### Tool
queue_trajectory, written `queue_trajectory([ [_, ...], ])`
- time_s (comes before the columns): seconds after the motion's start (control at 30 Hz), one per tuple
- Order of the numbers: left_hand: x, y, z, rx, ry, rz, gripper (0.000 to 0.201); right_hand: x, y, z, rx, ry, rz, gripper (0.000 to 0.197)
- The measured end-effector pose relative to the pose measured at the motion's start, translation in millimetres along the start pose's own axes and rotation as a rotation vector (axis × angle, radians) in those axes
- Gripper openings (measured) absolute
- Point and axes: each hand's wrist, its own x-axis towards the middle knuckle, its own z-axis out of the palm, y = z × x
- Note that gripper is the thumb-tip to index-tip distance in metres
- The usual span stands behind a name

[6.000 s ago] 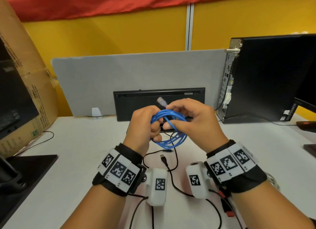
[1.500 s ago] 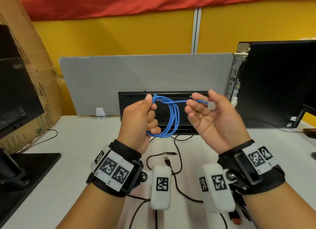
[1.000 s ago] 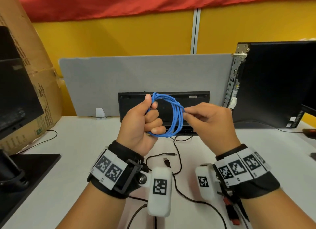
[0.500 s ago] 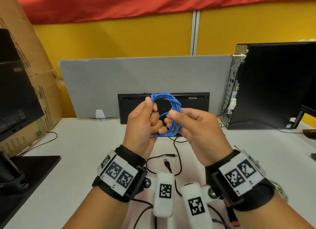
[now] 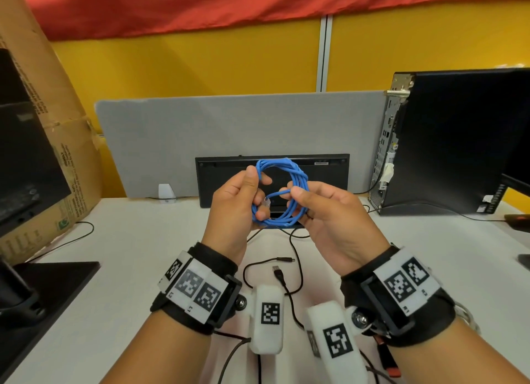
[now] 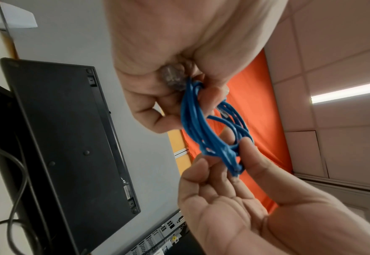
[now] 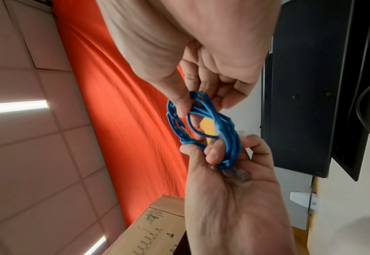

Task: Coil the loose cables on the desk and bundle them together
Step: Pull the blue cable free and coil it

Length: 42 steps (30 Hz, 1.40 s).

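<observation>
The blue cable (image 5: 282, 196), wound into a small coil, is held up in the air above the desk (image 5: 120, 269), in front of the black keyboard (image 5: 272, 165) propped against the grey divider (image 5: 229, 125). The left hand (image 5: 233, 208) grips the coil's left side, fingers curled round the strands, 1 clear plug (image 5: 266, 203) by its fingertips. The right hand (image 5: 329, 214) pinches the right side between thumb and fingers. A black USB cable (image 5: 282, 280) lies loose on the desk below.
</observation>
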Motion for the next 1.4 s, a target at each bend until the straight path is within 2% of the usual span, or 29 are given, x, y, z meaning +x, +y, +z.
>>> queue_trajectory([
  [0.37,2.0,-2.2,-6.1,0.046,0.004,-0.015,0.038,4.2,-2.0,-7.7,0.205,-0.176,0.062,0.025],
  [0.53,2.6,-2.8,-4.2,-0.05,-0.004,-0.048,0.034,3.9,-8.7,-10.4,0.194,-0.261,0.086,0.024],
  [0.6,2.3,-1.7,-2.5,-0.078,-0.001,-0.057,0.033,3.6,-10.2,-11.0,0.127,-0.251,0.082,0.025],
  [0.73,2.7,1.7,-2.0,-0.174,0.035,-0.086,0.029,2.8,-9.0,-10.8,-0.015,-0.25,0.055,0.042],
  [0.9,2.2,2.5,0.6,-0.347,0.066,-0.135,0.029,2.4,-11.6,-15.0,-0.262,-0.291,-0.055,0.044],
  [1.0,2.5,3.1,0.7,-0.387,0.077,-0.159,0.028,2.1,-10.6,-14.9,-0.429,-0.262,-0.138,0.042],
  [1.1,1.7,3.5,2.6,-0.412,0.08,-0.177,0.027,4.8,-6.4,-15.4,-0.571,-0.203,-0.159,0.037],
  [1.2,0.1,3.1,6.7,-0.409,0.081,-0.158,0.027,7.8,-3.4,-18.2,-0.756,-0.146,-0.156,0.022],
  [1.27,-0.9,2.4,9.0,-0.404,0.089,-0.141,0.027,9.1,-2.1,-20.1,-0.784,-0.147,-0.14,0.014],
  [1.4,-2.3,0.1,11.8,-0.462,0.119,-0.15,0.027,11.1,-1.1,-21.3,-0.749,-0.196,-0.067,0.013],
])
